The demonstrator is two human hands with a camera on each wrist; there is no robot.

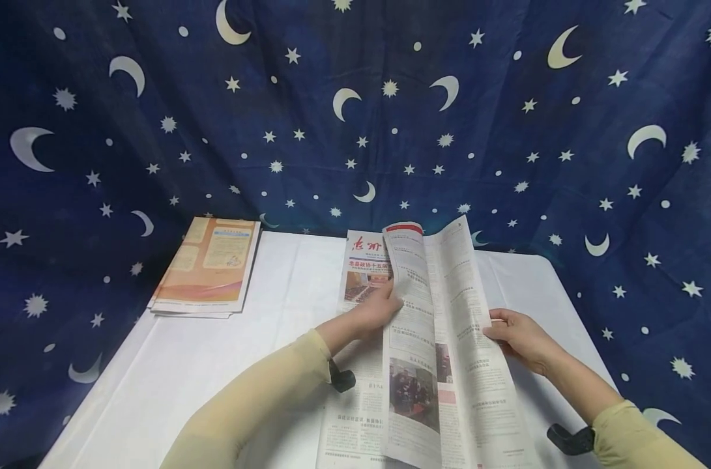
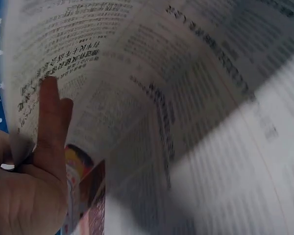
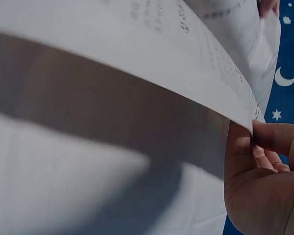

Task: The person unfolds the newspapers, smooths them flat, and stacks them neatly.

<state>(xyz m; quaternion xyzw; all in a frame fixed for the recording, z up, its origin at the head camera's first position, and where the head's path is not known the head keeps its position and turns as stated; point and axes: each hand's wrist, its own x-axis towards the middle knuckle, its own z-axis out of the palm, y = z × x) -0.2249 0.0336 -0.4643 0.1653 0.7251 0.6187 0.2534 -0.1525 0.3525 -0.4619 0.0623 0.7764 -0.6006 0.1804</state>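
Observation:
A newspaper (image 1: 414,326) lies on the right half of the table, its upper pages lifted and spread in two raised leaves with a fold between them. My left hand (image 1: 377,306) holds the edge of the left leaf; in the left wrist view the thumb and fingers (image 2: 51,122) lie on either side of the curved sheet. On the other side my right hand (image 1: 522,337) pinches the edge of the right leaf between thumb and fingers, seen close up as the hand (image 3: 264,181) in the right wrist view. Under the left leaf, the front page (image 1: 363,260) shows red lettering and a photo.
A stack of orange-covered papers (image 1: 214,267) lies at the table's back left. The table (image 1: 267,312) has a white cover. Behind it hangs a dark blue curtain (image 1: 308,130) with moons and stars, reaching down along both sides.

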